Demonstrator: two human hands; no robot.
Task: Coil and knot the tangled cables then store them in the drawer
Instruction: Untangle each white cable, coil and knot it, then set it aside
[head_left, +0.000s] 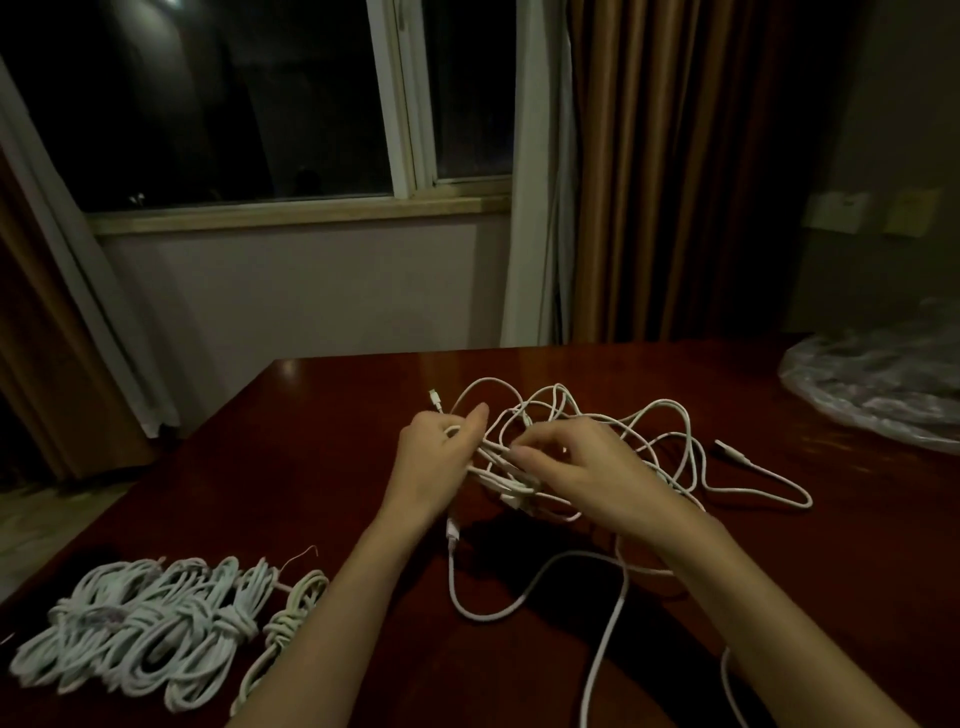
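I'm mid-untangle: both hands, my left hand (441, 457) and right hand (576, 467), pinch strands of the tangled cables (649, 436) at the worktop (322, 441) centre, knotted coils (156, 623) finished at 8 o'clock. Next, I judge, I free one end, then coil it.

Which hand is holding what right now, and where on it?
Both hold the tangled white cables. The left hand grips strands at the tangle's left edge, near a plug end; the right hand pinches strands at its middle.
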